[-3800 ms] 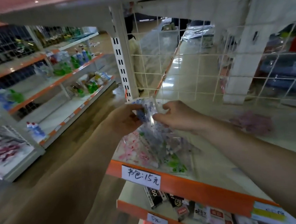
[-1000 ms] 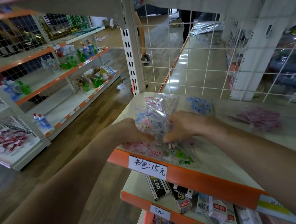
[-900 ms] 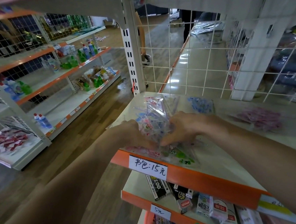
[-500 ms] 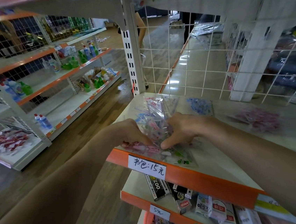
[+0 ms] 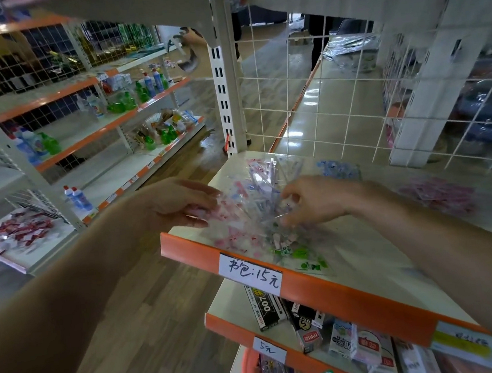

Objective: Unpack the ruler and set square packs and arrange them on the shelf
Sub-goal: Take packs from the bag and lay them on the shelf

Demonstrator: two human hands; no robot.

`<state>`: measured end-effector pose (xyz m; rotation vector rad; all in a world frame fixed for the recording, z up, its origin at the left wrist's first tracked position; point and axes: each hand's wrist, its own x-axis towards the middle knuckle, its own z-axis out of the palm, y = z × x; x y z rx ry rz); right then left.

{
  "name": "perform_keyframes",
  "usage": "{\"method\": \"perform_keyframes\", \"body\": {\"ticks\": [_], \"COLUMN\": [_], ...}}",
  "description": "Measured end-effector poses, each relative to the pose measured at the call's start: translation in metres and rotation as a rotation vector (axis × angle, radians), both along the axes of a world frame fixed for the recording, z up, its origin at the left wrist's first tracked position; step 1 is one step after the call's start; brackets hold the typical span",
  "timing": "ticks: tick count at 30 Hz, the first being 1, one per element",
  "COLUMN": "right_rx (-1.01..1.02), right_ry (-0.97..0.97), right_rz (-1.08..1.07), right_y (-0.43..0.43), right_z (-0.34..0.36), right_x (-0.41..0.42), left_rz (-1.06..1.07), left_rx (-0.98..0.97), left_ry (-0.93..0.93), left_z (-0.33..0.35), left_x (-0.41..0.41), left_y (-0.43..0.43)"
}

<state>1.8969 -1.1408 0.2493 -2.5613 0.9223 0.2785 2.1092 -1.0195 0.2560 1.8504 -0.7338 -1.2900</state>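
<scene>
At the centre of the head view, a crinkled clear-plastic bundle of packs [image 5: 259, 194], printed in pink and blue, stands up off the front left corner of the top shelf [image 5: 365, 268]. The right hand [image 5: 313, 200] comes in from the right with its fingers curled into the wrap, gripping the bundle's lower right side. The left hand [image 5: 180, 205] reaches in from the left with its fingers fairly straight over the bundle's left edge and its thumb beneath; motion blur hides whether they actually pinch the plastic.

Below the bundle, flat on the shelf, lie a pink-printed pack [image 5: 232, 239] and, toward lower right, a green-printed pack [image 5: 305, 256], both near the orange front lip. A blue-printed pack [image 5: 338, 169] lies farther back, just past the right hand, and a pink pack [image 5: 440, 196] lies well apart at the right of the frame.

A handwritten price label [image 5: 250, 272] sits on the orange lip. Behind the shelf rises a white wire grid [image 5: 322, 111] beside a slotted post [image 5: 226, 97]. Lower in the frame, a second shelf holds boxed stationery [image 5: 265, 306]. Upper left of the frame, other shelves carry cleaning bottles [image 5: 149, 85].
</scene>
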Motion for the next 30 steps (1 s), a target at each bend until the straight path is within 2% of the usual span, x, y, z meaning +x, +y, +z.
{"method": "perform_keyframes", "body": {"ticks": [2, 4, 10, 14, 18, 26, 30], "right_rx": [-0.010, 0.018, -0.050, -0.119, -0.088, 0.008, 0.159], "right_ry": [-0.151, -0.185, 0.109, 0.173, 0.178, 0.192, 0.072], "right_rz": [0.020, 0.091, 0.298, 0.360, 0.345, 0.290, 0.269], "right_y": [0.007, 0.019, 0.044, 0.041, 0.039, 0.032, 0.019], "right_z": [0.006, 0.008, -0.002, -0.001, -0.002, -0.002, -0.010], "right_x": [0.009, 0.021, 0.055, 0.063, 0.067, 0.070, 0.068], "left_rz": [0.077, 0.136, 0.199, 0.182, 0.210, 0.299, 0.333], "left_rx": [-0.064, -0.123, -0.119, -0.115, -0.084, -0.107, -0.106], "left_ry": [0.079, 0.098, 0.066, 0.043, 0.167, 0.226, 0.243], "left_z": [0.004, 0.004, -0.006, -0.010, -0.010, -0.018, -0.022], "left_x": [0.003, 0.005, 0.023, 0.032, 0.041, 0.053, 0.056], "left_y": [0.003, 0.003, 0.011, 0.021, 0.028, 0.033, 0.034]}}
